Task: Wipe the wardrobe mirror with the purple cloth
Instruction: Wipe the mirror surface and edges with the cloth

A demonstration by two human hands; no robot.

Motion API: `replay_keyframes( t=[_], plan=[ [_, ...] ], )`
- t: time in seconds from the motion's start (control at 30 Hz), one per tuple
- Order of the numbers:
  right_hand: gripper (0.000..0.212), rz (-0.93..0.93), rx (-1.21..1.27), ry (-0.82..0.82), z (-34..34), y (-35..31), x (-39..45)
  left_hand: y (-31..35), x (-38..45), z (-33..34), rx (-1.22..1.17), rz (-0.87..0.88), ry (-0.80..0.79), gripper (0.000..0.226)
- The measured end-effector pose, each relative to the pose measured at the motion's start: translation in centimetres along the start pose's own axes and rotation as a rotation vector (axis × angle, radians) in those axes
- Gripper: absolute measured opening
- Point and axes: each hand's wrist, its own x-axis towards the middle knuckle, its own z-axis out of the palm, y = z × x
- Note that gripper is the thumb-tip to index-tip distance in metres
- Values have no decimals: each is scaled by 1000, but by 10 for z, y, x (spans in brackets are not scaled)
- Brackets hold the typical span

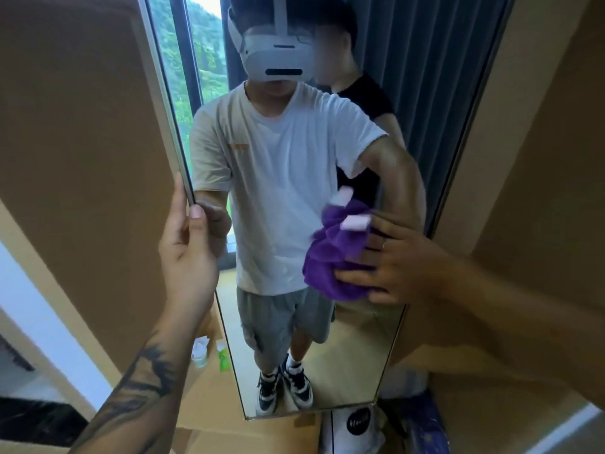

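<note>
A tall narrow wardrobe mirror [343,348] on a brown wardrobe door fills the middle of the head view and reflects me standing in front of it. My left hand [186,253] grips the mirror's left edge, thumb on the glass and fingers behind the frame. My right hand [393,260] presses a bunched purple cloth [334,257] against the glass near the mirror's right side, with fingers spread over it. A pale tag sticks out of the cloth's top.
Brown wardrobe panels [82,158] flank the mirror on both sides. A small bottle [200,352] and a green pack [223,355] lie low on the left of the mirror. A white bag [357,427] sits below the mirror's bottom edge. The reflection shows a second person, curtains and a window.
</note>
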Motion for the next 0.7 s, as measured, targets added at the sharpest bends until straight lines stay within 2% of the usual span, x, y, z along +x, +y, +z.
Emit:
replay_keyframes(
  t=[0.03, 0.1, 0.17, 0.23, 0.3, 0.33, 0.37, 0.43, 0.5, 0.53, 0.6, 0.7],
  plan=[
    [58, -71, -10, -19, -6, 13, 3, 2, 1, 0, 8, -2, -7, 53],
    [59, -58, -15, 24, -24, 43, 12, -1, 1, 0, 21, -9, -21, 54],
    [54, 128, -56, 120, -40, 73, 12, -4, 2, 1, 23, 17, -29, 53],
    [50, 409, -87, 235, -51, 86, 10, -5, 2, -1, 10, 37, -19, 52],
    [49, 665, -58, 337, -45, 66, 14, -5, 1, -4, -5, 31, -22, 53],
    [48, 705, -39, 342, -36, 46, 13, -6, 1, -6, -3, 32, -22, 54],
    [47, 655, -22, 308, -22, 24, 11, -7, 2, -7, 7, 31, -23, 54],
    [48, 345, -6, 161, -1, -13, 4, -14, 6, -12, 16, 27, -25, 52],
    [56, 54, 11, 49, -1, -9, 0, -17, 10, -18, 10, 30, -35, 48],
    [58, 15, 9, 67, -7, 5, 6, -20, 12, -20, -2, 17, -44, 47],
    [57, 144, -18, 213, -27, 40, 26, -24, 16, -22, -36, -9, -56, 46],
    [49, 517, -2, 359, -52, 63, 58, -27, 18, -23, -57, -49, -45, 44]
  ],
)
